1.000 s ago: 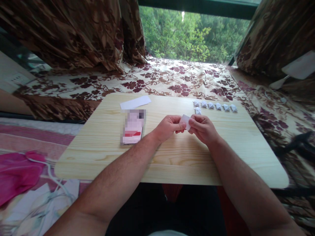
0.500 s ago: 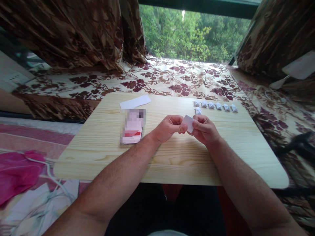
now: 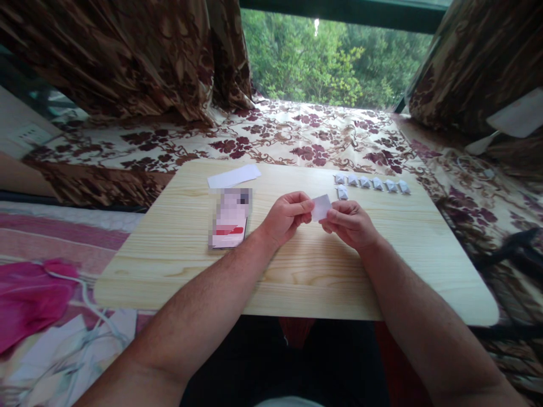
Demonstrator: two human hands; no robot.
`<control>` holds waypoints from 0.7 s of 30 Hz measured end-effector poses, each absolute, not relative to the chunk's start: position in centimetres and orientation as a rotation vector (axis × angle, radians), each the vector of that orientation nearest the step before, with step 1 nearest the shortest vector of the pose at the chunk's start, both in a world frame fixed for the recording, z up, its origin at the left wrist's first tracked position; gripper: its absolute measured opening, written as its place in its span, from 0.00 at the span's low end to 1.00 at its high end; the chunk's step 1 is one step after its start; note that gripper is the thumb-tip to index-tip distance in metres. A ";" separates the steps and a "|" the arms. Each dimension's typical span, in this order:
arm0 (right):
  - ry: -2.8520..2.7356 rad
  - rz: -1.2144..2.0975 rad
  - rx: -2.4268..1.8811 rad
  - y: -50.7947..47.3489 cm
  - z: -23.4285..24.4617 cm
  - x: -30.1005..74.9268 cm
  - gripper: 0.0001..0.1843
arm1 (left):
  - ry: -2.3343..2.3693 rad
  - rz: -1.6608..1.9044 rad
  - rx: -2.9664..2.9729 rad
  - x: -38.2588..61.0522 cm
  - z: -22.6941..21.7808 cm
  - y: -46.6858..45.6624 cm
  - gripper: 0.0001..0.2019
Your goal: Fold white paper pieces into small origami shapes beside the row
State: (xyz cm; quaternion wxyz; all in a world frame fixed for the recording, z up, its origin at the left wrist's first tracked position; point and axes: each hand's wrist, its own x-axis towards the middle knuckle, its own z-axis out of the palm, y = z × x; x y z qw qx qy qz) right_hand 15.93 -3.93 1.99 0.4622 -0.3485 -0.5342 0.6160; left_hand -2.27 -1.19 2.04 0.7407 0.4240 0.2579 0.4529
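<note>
Both my hands meet above the middle of a light wooden table [image 3: 297, 282]. My left hand [image 3: 286, 217] pinches the left edge of a small white piece of paper [image 3: 321, 207]. My right hand [image 3: 350, 224] is curled and grips the same paper from below and the right. Beyond my right hand, several small folded white paper shapes [image 3: 371, 183] lie in a row near the table's far right edge, with one more folded shape [image 3: 341, 193] just in front of the row.
A phone [image 3: 229, 219] lies face up on the table left of my hands. A white paper strip [image 3: 233, 176] rests at the far left edge. Patterned cloth [image 3: 297, 133] and curtains lie beyond the table, pink fabric [image 3: 29, 299] at lower left.
The paper has been raised slightly and turned flatter toward me between my fingers. My right hand has slid a little lower on it. Everything on the table stays put.
</note>
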 end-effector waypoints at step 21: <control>-1.376 1.265 -1.013 -3.3 1.5 15.6 0.17 | 0.822 1.116 1.263 -1.9 1.7 -1.1 0.16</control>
